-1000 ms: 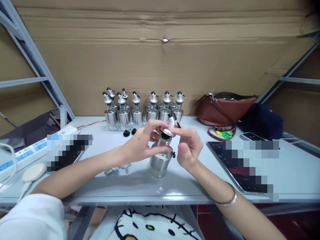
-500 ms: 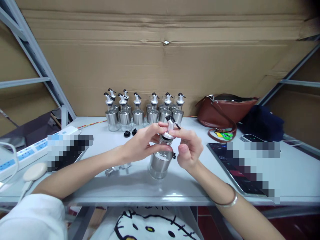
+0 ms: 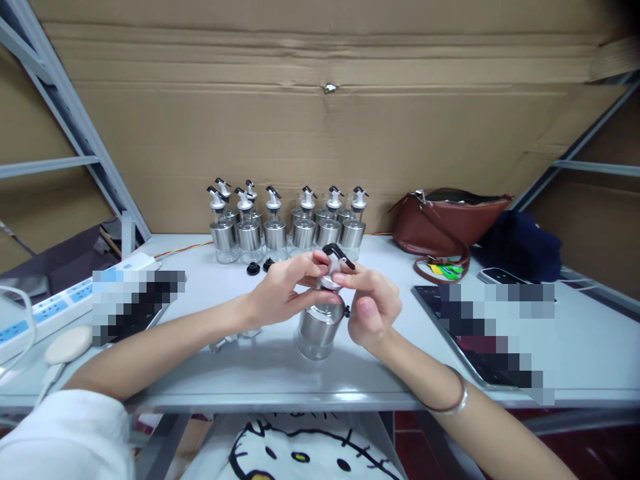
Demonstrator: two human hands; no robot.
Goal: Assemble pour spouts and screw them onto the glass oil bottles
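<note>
A glass oil bottle (image 3: 320, 328) with a steel sleeve stands on the table before me, leaning slightly. My left hand (image 3: 285, 285) is closed around its neck. Between the thumb and fingers of my right hand (image 3: 374, 308) is the silver pour spout (image 3: 332, 272) with a black lever, sitting at the bottle's mouth; my left fingertips also touch it. How deep the stopper sits is hidden by the fingers. Two black caps (image 3: 253, 268) lie beyond my left hand. Behind my left wrist, a loose silver spout (image 3: 225, 343) lies on the table, partly covered.
Several similar bottles (image 3: 275, 233) with spouts line the back against the cardboard (image 3: 320, 133). A brown handbag (image 3: 445, 227) and dark cap (image 3: 523, 247) are back right, a tablet (image 3: 480, 340) nearer. A power strip (image 3: 55, 307) and white round charger (image 3: 69, 344) lie left.
The pour spout has come down and slightly left, closer onto the bottle's neck. Both hands moved a little with it, while the bottle stays nearly in place.
</note>
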